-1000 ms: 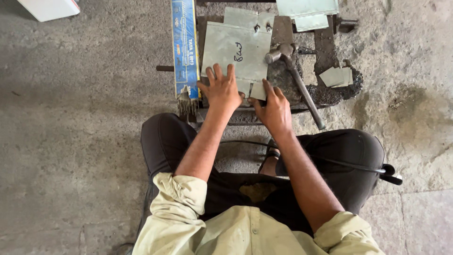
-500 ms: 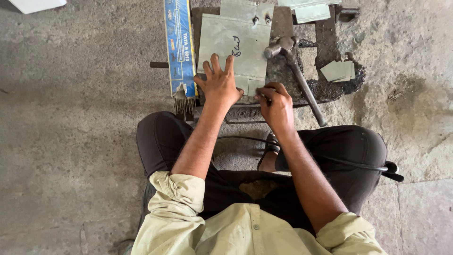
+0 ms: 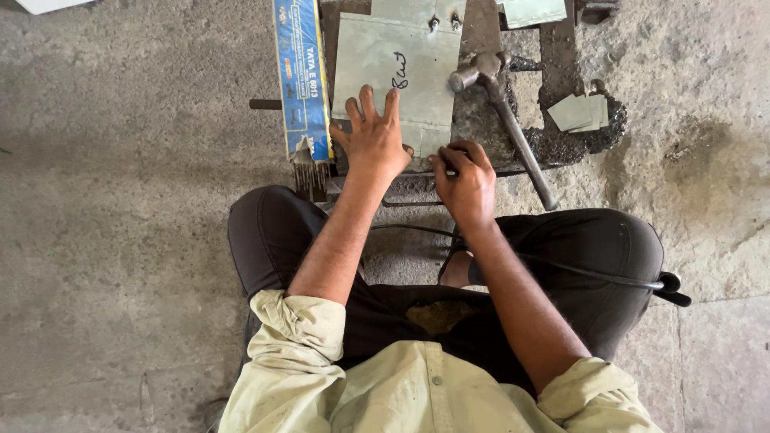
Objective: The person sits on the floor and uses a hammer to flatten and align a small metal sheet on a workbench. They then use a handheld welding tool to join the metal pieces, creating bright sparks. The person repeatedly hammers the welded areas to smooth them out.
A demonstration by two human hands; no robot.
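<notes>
Electrode box [image 3: 302, 76]: long blue carton lying left of the plate, welding rods protruding at its near end.
Left hand [image 3: 374, 140]: fingers spread flat, palm pressing the sheet-metal plate [image 3: 397, 68].
Plate location: flat on the dark steel work block [image 3: 481, 120], between the carton and the hammer.
Plate handling: likely thin, stiff, light; sharp edges; grip by the near edge.
Right hand [image 3: 465, 178]: fingers curled, pinching the plate's near tab.
Hammer [image 3: 501, 112]: lying just right of the plate.
</notes>
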